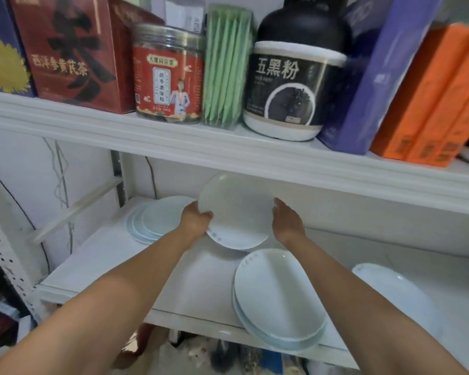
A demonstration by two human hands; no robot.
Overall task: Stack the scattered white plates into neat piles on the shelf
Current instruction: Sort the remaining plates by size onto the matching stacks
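Item: white plates on the lower shelf point(125, 255). Status: stacking partly done, by my reading.

Held: one plate point(236, 212), tilted, lifted clear of the shelf surface near the middle of the bay. My left hand point(197, 219) grips its rim at 9 o'clock, thumb over the face and fingers curled behind. My right hand point(287, 221) sits at the plate's 3 o'clock edge with fingers extended and loosely open; I cannot tell whether it touches the rim or only steadies beside it.

Piles formed:
- Back-left pile point(157, 220), at 10 o'clock from the shelf's centre: three rims show, fanned a little sideways, not squared up.
- Front pile point(279, 299), at 5 o'clock from the held plate, overhanging the shelf's front edge: at least two plates, possibly three; the lower rims merge and I cannot count them surely.

Loose: one single plate point(390, 290) at 3 o'clock from the front pile, apart from it.

Count visible: seven or so plates in total, one in hand.

Remaining, as I judge it: land the held plate on a pile, collect the single plate, square the back-left pile, and draw the front pile back from the edge.

Upper shelf, not part of the job: two jars, several boxes.
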